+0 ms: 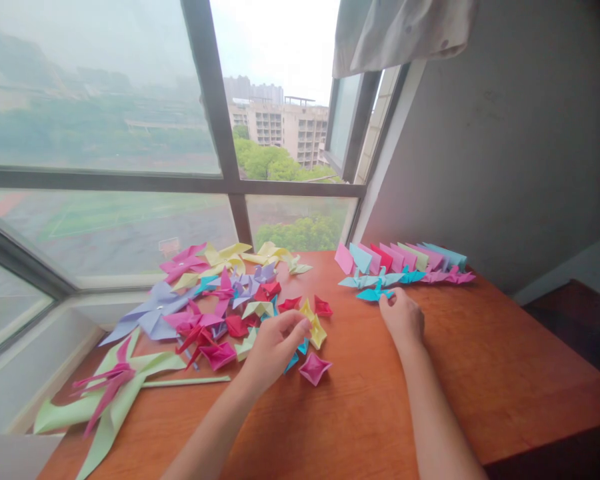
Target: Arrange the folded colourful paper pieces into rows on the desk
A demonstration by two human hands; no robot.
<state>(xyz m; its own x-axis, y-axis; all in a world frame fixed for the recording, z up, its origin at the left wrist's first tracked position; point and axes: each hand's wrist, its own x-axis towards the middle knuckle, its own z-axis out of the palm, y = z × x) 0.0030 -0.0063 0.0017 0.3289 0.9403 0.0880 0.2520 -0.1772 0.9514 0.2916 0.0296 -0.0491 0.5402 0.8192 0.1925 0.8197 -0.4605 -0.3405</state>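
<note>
My right hand (pixel 404 319) pinches the near edge of a bright blue paper crane (pixel 373 293) at the front of a row of folded cranes. My left hand (pixel 280 340) hovers over the folded paper pieces with thumb and fingertips together; what they hold, if anything, is hidden. Beside its fingertips lie a yellow paper boat (pixel 317 331) and bits of blue folded paper (pixel 291 363). A pink paper boat (pixel 315 369) sits just in front, and a red one (pixel 323 307) farther back. A pale blue crane (pixel 357 281) stands behind the held crane.
Upright folded papers (pixel 390 257) line the table's back right, with pink cranes (pixel 450 275) before them. Pinwheels and cranes crowd the left, including a green pinwheel (pixel 107 413) with a pink crane on it. The wooden table (pixel 485 360) meets a window (pixel 300 190) behind.
</note>
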